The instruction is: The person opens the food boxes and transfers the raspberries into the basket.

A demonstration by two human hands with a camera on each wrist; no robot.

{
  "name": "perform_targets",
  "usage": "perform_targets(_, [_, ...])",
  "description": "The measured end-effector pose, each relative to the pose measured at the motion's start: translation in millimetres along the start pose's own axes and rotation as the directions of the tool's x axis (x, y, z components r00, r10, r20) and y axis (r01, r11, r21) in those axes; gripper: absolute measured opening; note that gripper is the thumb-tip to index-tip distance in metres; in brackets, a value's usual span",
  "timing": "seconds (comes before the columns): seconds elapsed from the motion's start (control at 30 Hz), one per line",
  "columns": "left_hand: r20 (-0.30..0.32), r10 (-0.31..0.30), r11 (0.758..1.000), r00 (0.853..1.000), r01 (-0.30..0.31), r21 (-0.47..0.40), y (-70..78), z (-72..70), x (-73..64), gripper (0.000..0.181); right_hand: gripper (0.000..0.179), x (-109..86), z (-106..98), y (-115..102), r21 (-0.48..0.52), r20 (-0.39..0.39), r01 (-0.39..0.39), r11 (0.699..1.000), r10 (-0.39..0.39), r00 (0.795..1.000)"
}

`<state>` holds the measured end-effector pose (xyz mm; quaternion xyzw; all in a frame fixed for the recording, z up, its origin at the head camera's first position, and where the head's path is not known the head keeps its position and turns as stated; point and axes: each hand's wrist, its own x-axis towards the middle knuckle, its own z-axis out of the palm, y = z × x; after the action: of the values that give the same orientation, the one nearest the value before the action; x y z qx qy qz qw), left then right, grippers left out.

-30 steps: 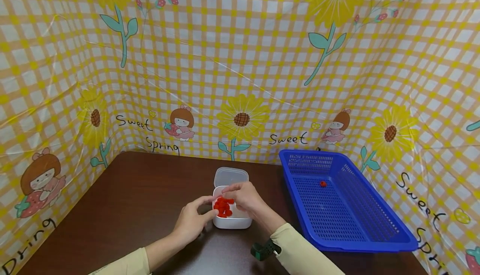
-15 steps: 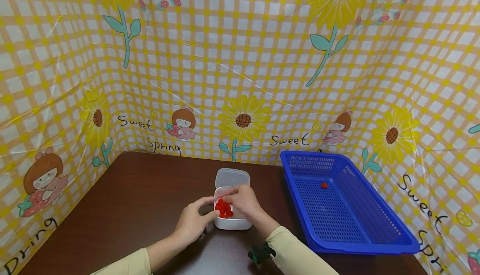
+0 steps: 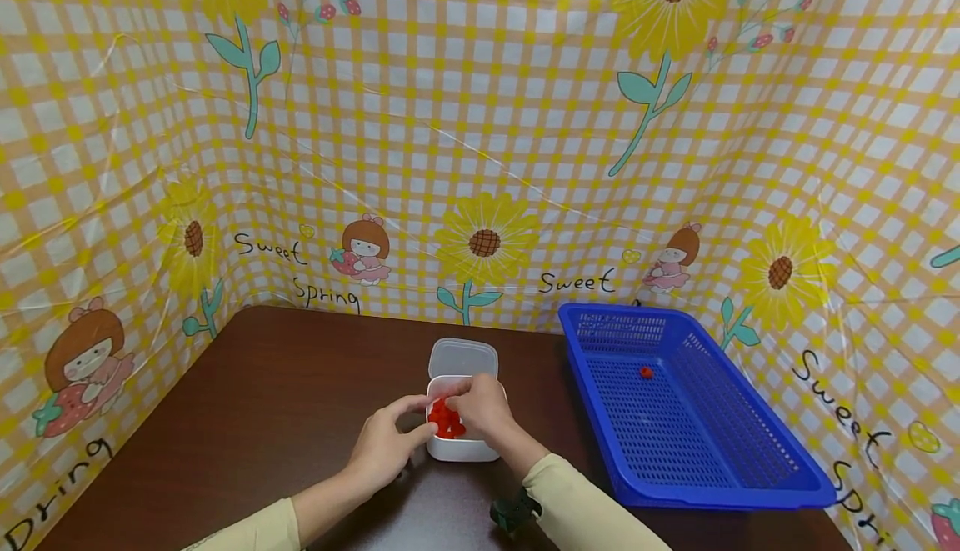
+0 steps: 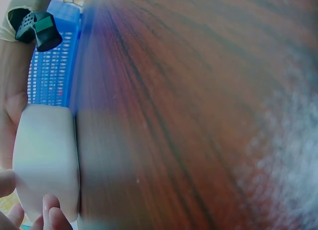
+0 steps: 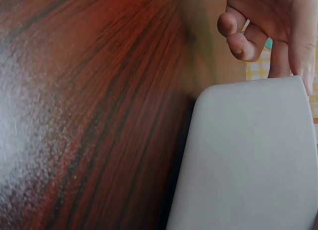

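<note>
A small white plastic container [image 3: 465, 451], its frosted lid [image 3: 463, 358] folded back behind it, stands on the table. Several small red pieces [image 3: 447, 423] lie heaped in its left part. My left hand [image 3: 382, 444] holds the container at its left side, thumb at the front rim and index finger farther back. In the right wrist view, some fingers [image 5: 241, 45] of that hand curl beside the white wall. My right hand [image 3: 482, 405] reaches into the container, fingertips down at the red heap; I cannot tell whether they pinch a piece.
A blue perforated basket [image 3: 720, 497] stands at the right with one small red piece [image 3: 647, 373] on its floor. Dark brown tabletop [image 3: 300, 393] extends left of the container. Checked cloth [image 3: 510, 151] surrounds the table at the back and sides.
My right hand has moved slightly left and lower, its fingertips now at the red heap. A red piece seen by its fingers earlier no longer stands out. The left hand stays at the container.
</note>
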<state>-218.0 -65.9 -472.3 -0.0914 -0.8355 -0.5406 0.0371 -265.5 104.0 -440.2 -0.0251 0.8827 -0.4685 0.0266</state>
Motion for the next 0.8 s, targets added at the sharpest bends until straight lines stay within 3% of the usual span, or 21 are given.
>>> perform_targets(0.43, [-0.011, -0.009, 1.0, 1.0, 0.009, -0.015, -0.5, 1.0, -2.1, 0.039, 0.01, 4.0, 4.2, 2.3, 0.044, 0.011, -0.07, 0.997, 0.07, 0.997])
perform_targets(0.8, [-0.006, -0.008, 1.0, 1.0, 0.008, -0.024, -0.6, 1.9, -2.6, 0.04, 0.016, 1.1, 1.6, -0.7, 0.152, 0.068, -0.131, 0.98, 0.122, 0.99])
